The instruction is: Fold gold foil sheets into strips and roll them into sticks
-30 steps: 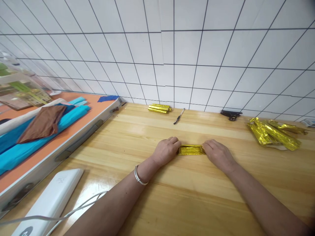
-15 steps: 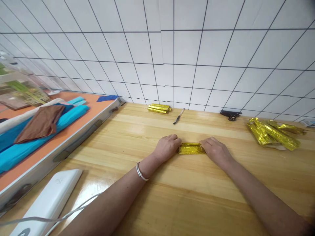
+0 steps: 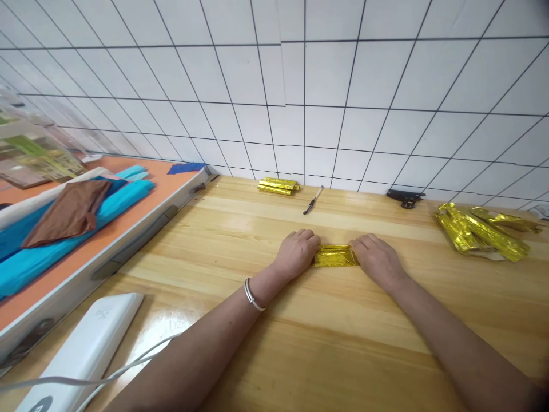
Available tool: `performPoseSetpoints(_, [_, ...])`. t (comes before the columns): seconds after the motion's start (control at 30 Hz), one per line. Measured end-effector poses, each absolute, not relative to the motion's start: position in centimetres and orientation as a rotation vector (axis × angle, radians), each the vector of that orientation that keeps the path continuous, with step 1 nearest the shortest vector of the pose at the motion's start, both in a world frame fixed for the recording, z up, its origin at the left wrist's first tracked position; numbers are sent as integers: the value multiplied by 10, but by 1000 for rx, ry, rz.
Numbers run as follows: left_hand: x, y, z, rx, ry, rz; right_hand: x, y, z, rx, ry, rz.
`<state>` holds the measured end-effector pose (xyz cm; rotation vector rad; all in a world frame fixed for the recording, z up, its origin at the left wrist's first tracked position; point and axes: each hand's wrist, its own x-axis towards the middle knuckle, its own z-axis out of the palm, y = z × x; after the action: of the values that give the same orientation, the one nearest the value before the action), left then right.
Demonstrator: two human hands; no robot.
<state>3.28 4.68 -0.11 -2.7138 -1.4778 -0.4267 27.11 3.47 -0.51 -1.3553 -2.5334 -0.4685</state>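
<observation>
A small strip of gold foil (image 3: 337, 256) lies flat on the wooden table (image 3: 274, 343), with a folded or rolled band along its far edge. My left hand (image 3: 297, 252), with a silver bangle on the wrist, has its curled fingers on the strip's left end. At the right end, my right hand (image 3: 377, 260) grips the foil with bent fingers. The fingertips are partly hidden under both hands. Beyond them, near the wall, lie several gold foil rolls (image 3: 278, 186) and a pen (image 3: 313, 200).
Crumpled gold foil (image 3: 484, 232) lies at the right, and a black clip-like object (image 3: 406, 197) by the wall. At the left are a white device (image 3: 86, 349) with cables and a raised orange surface (image 3: 128, 214) bearing blue and brown material (image 3: 68, 212).
The view has shifted slightly. My left hand has moved a little to the right along the foil, so the hands are slightly closer together. Both still hold the strip.
</observation>
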Motion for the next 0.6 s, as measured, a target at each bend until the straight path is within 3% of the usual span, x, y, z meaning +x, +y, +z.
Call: performPoseSetpoints(0.6, [25, 51, 3, -2828, -1247, -408, 274, 35, 7, -1227, -2692, -491])
